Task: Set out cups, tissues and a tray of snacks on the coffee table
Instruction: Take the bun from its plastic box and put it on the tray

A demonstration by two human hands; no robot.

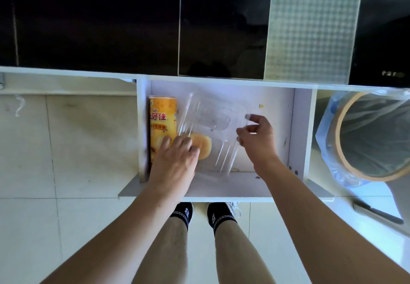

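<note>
Head view, frame centre: left hand (177, 157) reaches, fingers extended, onto bun (203, 148) in open clamshell (213, 126) inside drawer (277, 128); right hand (257, 138) pinches lid edge; can (160, 124) lies at left.

In the open white drawer (277, 133), a tall yellow cardboard snack canister (160, 119) lies along the left wall; right of it sits a clear plastic clamshell box (213, 124) holding a round golden bun (203, 147); a plastic-lined round bin (372, 137) stands right of the drawer
</note>
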